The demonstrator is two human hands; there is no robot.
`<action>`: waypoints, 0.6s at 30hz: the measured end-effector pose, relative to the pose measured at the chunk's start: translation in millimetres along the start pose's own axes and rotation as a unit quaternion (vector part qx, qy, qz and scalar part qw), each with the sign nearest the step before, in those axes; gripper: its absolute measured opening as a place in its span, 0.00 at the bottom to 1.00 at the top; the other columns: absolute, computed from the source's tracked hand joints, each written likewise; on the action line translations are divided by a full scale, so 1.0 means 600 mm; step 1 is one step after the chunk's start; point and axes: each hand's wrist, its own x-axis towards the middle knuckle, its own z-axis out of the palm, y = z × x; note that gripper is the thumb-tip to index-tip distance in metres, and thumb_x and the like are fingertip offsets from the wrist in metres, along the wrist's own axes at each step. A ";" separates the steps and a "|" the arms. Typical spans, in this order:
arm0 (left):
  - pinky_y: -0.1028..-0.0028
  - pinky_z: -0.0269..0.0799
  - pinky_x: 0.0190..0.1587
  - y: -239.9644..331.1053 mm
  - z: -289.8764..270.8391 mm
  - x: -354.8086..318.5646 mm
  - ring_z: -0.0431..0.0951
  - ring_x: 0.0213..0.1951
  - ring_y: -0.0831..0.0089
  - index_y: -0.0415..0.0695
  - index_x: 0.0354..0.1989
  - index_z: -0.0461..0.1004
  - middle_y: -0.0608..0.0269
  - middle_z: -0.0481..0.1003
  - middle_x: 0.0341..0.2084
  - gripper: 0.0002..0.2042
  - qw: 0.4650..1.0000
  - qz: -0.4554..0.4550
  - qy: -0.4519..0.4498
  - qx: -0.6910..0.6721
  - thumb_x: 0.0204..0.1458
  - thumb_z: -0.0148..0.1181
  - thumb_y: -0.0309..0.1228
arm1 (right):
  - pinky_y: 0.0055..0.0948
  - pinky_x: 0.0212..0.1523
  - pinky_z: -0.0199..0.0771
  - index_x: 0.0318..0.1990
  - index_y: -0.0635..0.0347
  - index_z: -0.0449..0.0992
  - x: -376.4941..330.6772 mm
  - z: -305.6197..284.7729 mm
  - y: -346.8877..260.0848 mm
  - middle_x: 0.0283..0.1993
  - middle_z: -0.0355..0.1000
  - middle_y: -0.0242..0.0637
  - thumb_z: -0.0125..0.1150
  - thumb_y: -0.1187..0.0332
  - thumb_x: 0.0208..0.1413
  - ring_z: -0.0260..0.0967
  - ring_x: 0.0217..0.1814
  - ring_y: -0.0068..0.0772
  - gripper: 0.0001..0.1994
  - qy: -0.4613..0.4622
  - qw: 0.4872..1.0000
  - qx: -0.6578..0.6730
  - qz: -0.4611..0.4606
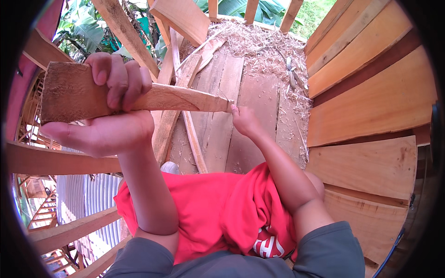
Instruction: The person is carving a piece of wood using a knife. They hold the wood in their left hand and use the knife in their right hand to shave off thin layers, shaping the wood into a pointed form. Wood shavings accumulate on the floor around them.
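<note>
A long wooden plank is held up across the left and middle of the head view, its sawn end large at the left. My left hand grips it near that end, fingers curled over the top and palm underneath. At the far, narrow-looking end, my right hand closes on the wood with its thumb against the edge. A small dark mark or thin piece shows beside that thumb, too small to name. Red cloth with white print covers my lap, below the plank.
Curly wood shavings are heaped on the board floor at the far end. Loose timber pieces lean and lie behind the plank. A slatted wooden wall closes the right side. Rails and a corrugated sheet are at left.
</note>
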 end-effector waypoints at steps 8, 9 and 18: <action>0.77 0.45 0.25 0.002 -0.014 -0.002 0.47 0.18 0.80 0.45 0.29 0.56 0.72 0.52 0.15 0.42 1.000 -0.005 -0.026 -0.012 0.33 0.43 0.80 | 0.49 0.46 0.68 0.34 0.73 0.75 0.008 0.008 0.000 0.37 0.73 0.62 0.37 0.53 0.65 0.70 0.43 0.64 0.28 0.004 1.000 -0.019 0.003; 0.77 0.45 0.25 0.003 -0.013 -0.004 0.47 0.18 0.80 0.45 0.29 0.56 0.72 0.52 0.15 0.42 1.000 -0.007 -0.013 -0.006 0.34 0.43 0.79 | 0.50 0.46 0.68 0.34 0.73 0.75 0.002 0.000 -0.007 0.37 0.73 0.62 0.37 0.52 0.65 0.70 0.43 0.64 0.28 -0.021 0.999 0.027 -0.023; 0.77 0.46 0.25 0.000 0.002 -0.006 0.47 0.18 0.80 0.45 0.29 0.56 0.72 0.52 0.15 0.42 0.999 -0.012 -0.012 -0.028 0.34 0.41 0.80 | 0.51 0.43 0.68 0.30 0.69 0.75 0.005 0.005 0.019 0.30 0.72 0.61 0.43 0.54 0.64 0.72 0.39 0.61 0.25 0.013 0.998 -0.006 0.060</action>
